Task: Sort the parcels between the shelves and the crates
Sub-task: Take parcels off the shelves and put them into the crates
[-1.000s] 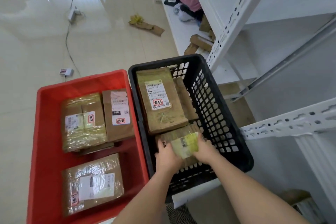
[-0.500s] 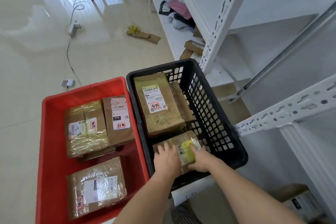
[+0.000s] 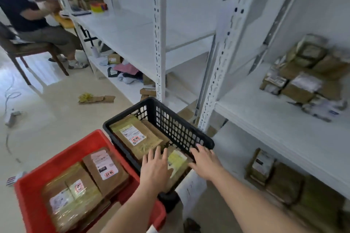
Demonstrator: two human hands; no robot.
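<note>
A black crate (image 3: 181,125) stands beside a red crate (image 3: 62,149) on the floor. The black crate holds a large brown parcel (image 3: 132,136) with a white label. In front of it lies a small parcel (image 3: 177,161) with a yellow-green label. My left hand (image 3: 155,166) lies flat over the small parcel's left side, fingers straight. My right hand (image 3: 205,162) is spread at its right side, with the fingertips by the crate's wall and the thumb against the parcel. Neither hand grips it. The red crate holds several taped brown parcels (image 3: 75,191).
White metal shelving (image 3: 274,125) rises to the right, with a heap of parcels (image 3: 303,73) on the middle shelf and more parcels (image 3: 280,183) below. A person (image 3: 28,15) sits on a chair at the far left. A cardboard scrap (image 3: 96,98) and a cable (image 3: 11,115) lie on the floor.
Both hands held the small parcel and lowered it into the black crate; now the fingers have opened and let it go. My view has lifted toward the shelves.
</note>
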